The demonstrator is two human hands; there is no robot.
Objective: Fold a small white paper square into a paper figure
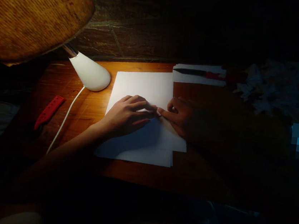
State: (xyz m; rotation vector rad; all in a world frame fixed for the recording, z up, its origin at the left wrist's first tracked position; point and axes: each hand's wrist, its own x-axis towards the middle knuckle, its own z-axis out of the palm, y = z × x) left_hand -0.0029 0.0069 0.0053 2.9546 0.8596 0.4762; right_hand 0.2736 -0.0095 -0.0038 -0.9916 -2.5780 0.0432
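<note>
My left hand point(127, 113) rests over white sheets of paper point(142, 84) on a wooden table, its fingers bent and their tips meeting a small folded paper point(171, 127). Across from it, my right hand point(178, 115) has its index finger pointed at the same fold, with the other fingers curled. The tips of both hands nearly touch, pinching or pressing the folded paper between them. Shadow covers part of the right hand and its forearm. Beneath, more sheets point(139, 155) stick out toward the near edge.
At left stands a white lamp base point(96, 75) with a cord point(66, 117) and a large wooden-looking shade point(36, 13). A red flat object with holes point(49, 112) lies nearby. A dark-bladed knife point(191, 72) rests on papers point(198, 80) behind. Crumpled or folded paper pieces point(271, 86) pile up at right.
</note>
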